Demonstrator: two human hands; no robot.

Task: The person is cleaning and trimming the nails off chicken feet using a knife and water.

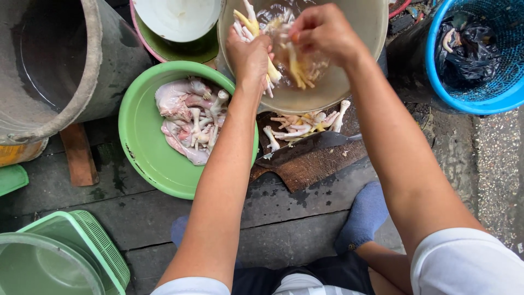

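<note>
My left hand [250, 55] grips a bunch of pale chicken feet [246, 23] over a beige basin [360, 22]. My right hand [323, 31] pinches a clear plastic bag [305, 68] that holds yellowish chicken feet, also above the basin. Below the basin, several more chicken feet [303, 125] lie on a dark wooden chopping board [319, 164]. A cleaver [308, 146] rests on that board.
A green bowl [147, 158] with raw chicken pieces [188, 117] sits left of the board. A grey metal tub [60, 65] stands far left, a blue basket [475, 98] with a black bag at upper right, a green lidded container [82, 246] at lower left.
</note>
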